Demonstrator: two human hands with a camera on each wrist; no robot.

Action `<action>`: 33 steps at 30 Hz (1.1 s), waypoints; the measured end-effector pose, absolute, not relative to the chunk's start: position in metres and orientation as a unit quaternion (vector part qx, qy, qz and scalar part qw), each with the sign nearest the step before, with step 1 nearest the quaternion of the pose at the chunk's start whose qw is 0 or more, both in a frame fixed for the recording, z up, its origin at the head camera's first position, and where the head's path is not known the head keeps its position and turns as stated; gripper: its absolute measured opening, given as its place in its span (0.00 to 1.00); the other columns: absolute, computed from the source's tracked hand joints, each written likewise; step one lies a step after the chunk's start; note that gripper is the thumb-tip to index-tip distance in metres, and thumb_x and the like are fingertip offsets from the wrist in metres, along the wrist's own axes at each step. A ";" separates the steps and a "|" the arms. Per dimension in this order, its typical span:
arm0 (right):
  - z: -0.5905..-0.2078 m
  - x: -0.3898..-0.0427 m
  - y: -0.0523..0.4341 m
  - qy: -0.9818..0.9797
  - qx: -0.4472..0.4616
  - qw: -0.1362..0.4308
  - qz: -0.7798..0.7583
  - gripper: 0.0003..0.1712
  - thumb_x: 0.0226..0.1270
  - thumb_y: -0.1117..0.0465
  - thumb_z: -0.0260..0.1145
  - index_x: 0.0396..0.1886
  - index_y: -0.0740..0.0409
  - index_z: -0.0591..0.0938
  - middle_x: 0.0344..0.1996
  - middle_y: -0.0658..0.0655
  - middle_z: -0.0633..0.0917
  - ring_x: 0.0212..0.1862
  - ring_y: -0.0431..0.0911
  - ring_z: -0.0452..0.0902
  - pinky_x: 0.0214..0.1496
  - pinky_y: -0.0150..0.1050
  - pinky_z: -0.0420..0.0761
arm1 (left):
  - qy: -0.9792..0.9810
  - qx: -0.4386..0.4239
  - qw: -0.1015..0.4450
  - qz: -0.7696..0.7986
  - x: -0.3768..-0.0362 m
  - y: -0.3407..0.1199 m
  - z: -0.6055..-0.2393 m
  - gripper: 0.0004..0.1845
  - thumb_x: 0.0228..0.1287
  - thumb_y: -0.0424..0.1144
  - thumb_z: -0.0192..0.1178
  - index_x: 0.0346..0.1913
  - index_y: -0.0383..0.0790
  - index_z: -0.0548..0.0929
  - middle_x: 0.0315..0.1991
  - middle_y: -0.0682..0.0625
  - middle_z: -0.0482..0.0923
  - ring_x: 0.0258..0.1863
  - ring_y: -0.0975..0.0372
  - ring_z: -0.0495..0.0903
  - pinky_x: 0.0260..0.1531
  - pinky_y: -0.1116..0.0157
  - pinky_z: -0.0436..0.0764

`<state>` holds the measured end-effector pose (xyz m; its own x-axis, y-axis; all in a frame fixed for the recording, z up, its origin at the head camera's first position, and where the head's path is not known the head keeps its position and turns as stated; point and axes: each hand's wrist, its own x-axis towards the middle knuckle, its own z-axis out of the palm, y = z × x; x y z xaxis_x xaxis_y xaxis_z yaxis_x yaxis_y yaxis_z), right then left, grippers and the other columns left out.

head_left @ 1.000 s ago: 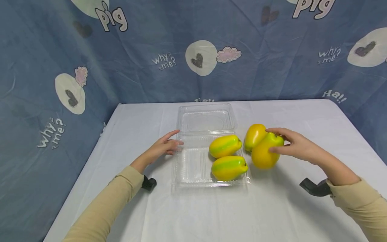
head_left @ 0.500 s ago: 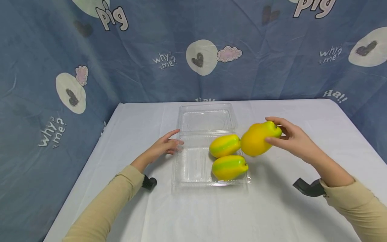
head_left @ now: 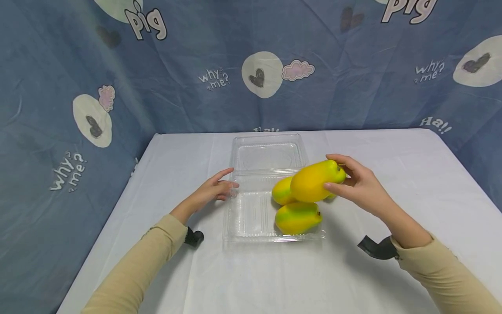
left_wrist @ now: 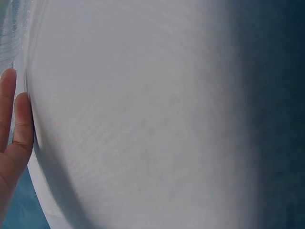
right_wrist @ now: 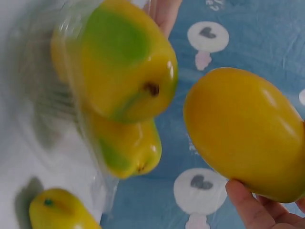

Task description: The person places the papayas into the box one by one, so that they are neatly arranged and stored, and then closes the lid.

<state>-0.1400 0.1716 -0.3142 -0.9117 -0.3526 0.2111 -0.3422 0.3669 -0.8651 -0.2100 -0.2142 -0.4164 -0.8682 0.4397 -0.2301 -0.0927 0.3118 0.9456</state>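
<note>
My right hand (head_left: 358, 183) holds a yellow papaya (head_left: 313, 181) with a greenish stem end, gripped between thumb and fingers. It is lifted over the right side of a clear plastic clamshell box (head_left: 251, 239) and partly hides a papaya (head_left: 280, 192) in the box. Another green-striped papaya (head_left: 298, 219) lies at the front right of the box. A further papaya (right_wrist: 62, 212) lies outside the box, mostly hidden behind the held one in the head view. My left hand (head_left: 211, 189) is at the box's left edge, index finger extended, holding nothing.
The box's lid (head_left: 268, 155) lies folded back toward the far table edge. A white cloth (head_left: 270, 279) covers the table, and a blue patterned curtain (head_left: 188, 104) hangs behind it. Black straps (head_left: 194, 237) are at both wrists.
My right hand has lifted the papaya from the right of the box and carried it left over the box's right side. My left hand has stayed in place.
</note>
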 end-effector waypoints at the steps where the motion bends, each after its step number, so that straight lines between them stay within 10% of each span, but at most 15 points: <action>1: -0.315 -0.140 0.169 0.826 -0.215 -0.001 -0.520 0.32 0.58 0.67 0.65 0.62 0.63 0.66 0.54 0.62 0.72 0.44 0.35 0.72 0.45 0.23 0.74 | 0.776 0.112 0.231 0.576 -0.210 -0.214 -0.416 0.33 0.68 0.45 0.50 0.72 0.51 0.50 0.60 0.39 0.70 0.54 0.54 0.73 0.43 0.65 0.75; 33: -0.346 -0.118 0.091 0.849 -0.269 0.010 -0.456 0.31 0.48 0.60 0.74 0.53 0.60 0.73 0.48 0.55 0.78 0.47 0.46 0.72 0.50 0.44 0.76 | 0.780 0.138 0.222 0.569 -0.209 -0.215 -0.416 0.37 0.65 0.51 0.52 0.72 0.47 0.50 0.57 0.43 0.73 0.48 0.60 0.77 0.42 0.67 0.76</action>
<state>-0.1176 0.0908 -0.3458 -0.8552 -0.4651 0.2286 -0.4475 0.4402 -0.7784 -0.2092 -0.2155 -0.4161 -0.8631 0.4682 -0.1893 -0.0376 0.3143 0.9486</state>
